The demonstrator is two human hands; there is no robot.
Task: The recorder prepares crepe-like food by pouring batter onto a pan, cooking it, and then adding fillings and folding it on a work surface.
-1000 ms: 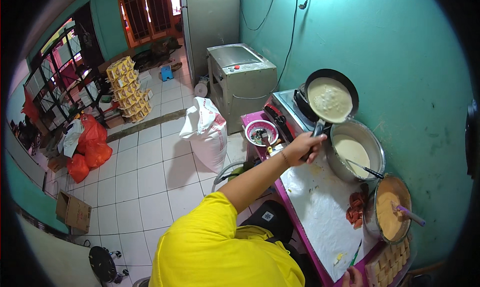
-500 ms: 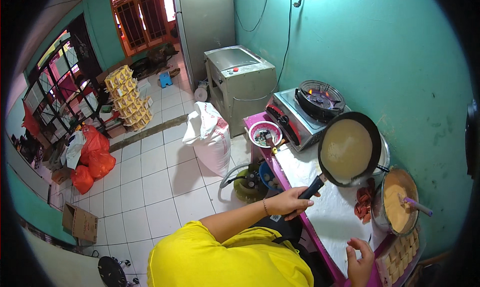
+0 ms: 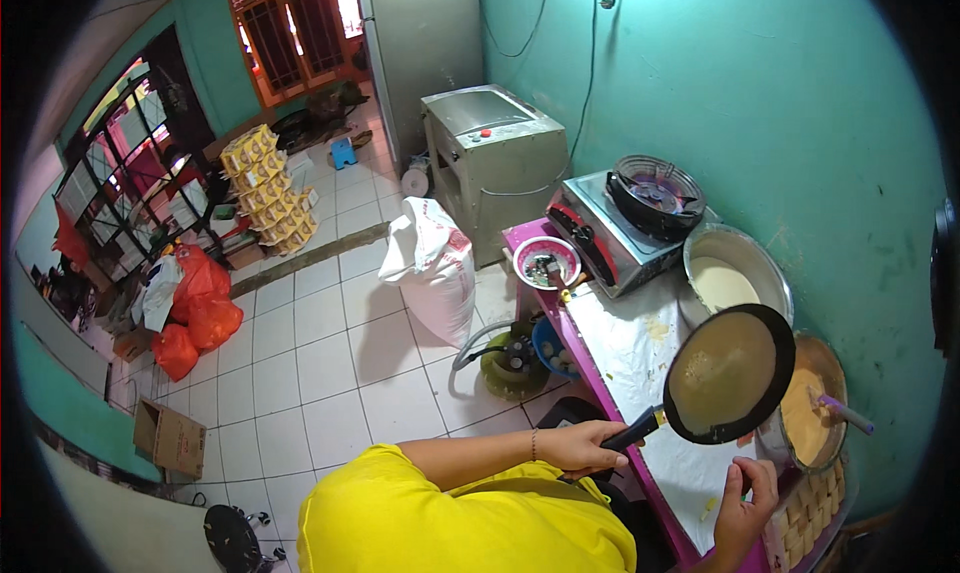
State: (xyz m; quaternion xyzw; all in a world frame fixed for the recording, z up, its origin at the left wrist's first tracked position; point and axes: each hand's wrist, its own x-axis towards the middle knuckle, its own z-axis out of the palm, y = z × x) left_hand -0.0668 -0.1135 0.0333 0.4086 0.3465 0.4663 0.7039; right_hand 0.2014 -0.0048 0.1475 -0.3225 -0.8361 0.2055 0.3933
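My left hand (image 3: 580, 448) is closed around the black handle of a frying pan (image 3: 728, 375), held tilted in the air over the right side of the table. A thin, pale yellow layer of batter (image 3: 722, 375) covers the pan's bottom. Just below the pan is my right hand (image 3: 748, 495), its fingers loosely curled and apart from the thumb, with nothing visible in it. Behind the pan stands a large metal pot (image 3: 772, 273) of pale batter. Partly hidden by the pan's right side, another pot holds an orange-tan mixture (image 3: 808, 428) and a purple-handled utensil (image 3: 845, 413).
A gas stove (image 3: 600, 228) with a lit burner stands at the table's far end. Beside it is a pink-and-white bowl (image 3: 545, 263) with utensils. A woven tray (image 3: 805, 523) lies near right. A white sack (image 3: 435, 283) and a green gas cylinder (image 3: 512, 368) stand on the floor.
The pan has moved right and nearer, away from the stove, uncovering the pot of pale batter and hiding the reddish-brown pieces on the table. My right hand has risen toward the pan.
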